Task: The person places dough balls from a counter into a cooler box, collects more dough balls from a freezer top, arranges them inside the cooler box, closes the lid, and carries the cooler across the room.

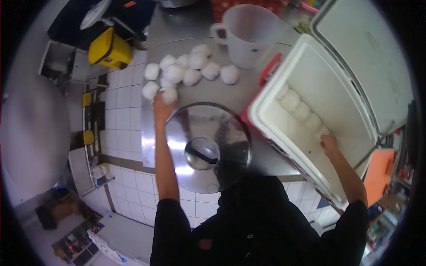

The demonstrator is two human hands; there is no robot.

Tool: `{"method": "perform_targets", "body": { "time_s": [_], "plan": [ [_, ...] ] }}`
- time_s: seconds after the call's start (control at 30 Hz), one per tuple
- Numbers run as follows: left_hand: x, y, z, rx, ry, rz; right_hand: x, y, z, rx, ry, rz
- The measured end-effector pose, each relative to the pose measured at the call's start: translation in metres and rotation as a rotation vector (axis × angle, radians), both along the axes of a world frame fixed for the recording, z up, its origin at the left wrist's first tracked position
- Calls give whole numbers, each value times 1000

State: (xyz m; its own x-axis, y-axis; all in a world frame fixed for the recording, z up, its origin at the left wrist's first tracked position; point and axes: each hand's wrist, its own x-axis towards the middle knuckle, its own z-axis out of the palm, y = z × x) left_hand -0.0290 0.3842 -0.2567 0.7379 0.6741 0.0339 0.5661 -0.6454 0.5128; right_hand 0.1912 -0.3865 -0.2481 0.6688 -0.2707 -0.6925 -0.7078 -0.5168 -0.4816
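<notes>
My left hand is closed on a white dough ball at the near left of a pile on the steel table. Several more dough balls lie beside and behind it, some stacked on others. My right hand reaches down into a white-lined cooler box. Its fingers are closed around a dough ball, partly hidden by the hand, at the near end of a row. Other dough balls in that row lie along the cooler's bottom.
A large round steel lid with a handle lies at the table's front edge, between my arms. Behind stands a translucent plastic jug. The cooler's lid is raised at the right. A yellow bin stands on the tiled floor at left.
</notes>
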Motion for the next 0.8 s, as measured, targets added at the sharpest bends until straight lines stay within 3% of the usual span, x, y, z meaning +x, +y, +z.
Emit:
{"method": "perform_targets", "body": {
  "time_s": [0.07,0.1,0.13,0.17,0.2,0.23,0.27,0.33,0.43,0.5,0.57,0.6,0.67,0.7,0.77,0.8],
  "plan": [
    [11,2,10,104,147,27,7,14,-31,-8,-35,-10],
    [8,5,-5,262,158,67,1,4,-73,-163,-273,44],
    [16,2,-25,402,158,84,-6,-2,-58,-74,-299,27],
    [20,-5,-13,350,315,144,-13,-7,-44,16,-321,10],
    [20,-13,-10,345,272,143,-9,-2,-29,-28,-185,43],
    [18,7,-41,454,155,40,1,4,-18,-52,-60,61],
    [20,0,-32,519,185,64,2,21,6,-121,-10,-16],
    [25,-15,-5,329,215,46,9,63,74,-115,-36,-244],
    [19,-36,52,134,84,82,7,120,200,414,-219,-282],
    [29,-55,96,104,-42,19,7,138,270,708,-331,22],
    [39,-90,167,26,-245,-88,-1,170,322,805,-469,357],
    [54,-127,212,-25,-323,-143,-4,189,331,828,-465,359],
    [81,-195,280,-272,-500,-319,-8,228,342,749,-561,768],
    [92,-224,302,-411,-538,-402,-11,248,344,832,-489,806],
    [116,-269,311,-295,-575,-657,-21,282,332,942,-399,796],
    [121,-292,312,-402,-526,-702,-19,290,322,946,-419,830]
  ]
}}
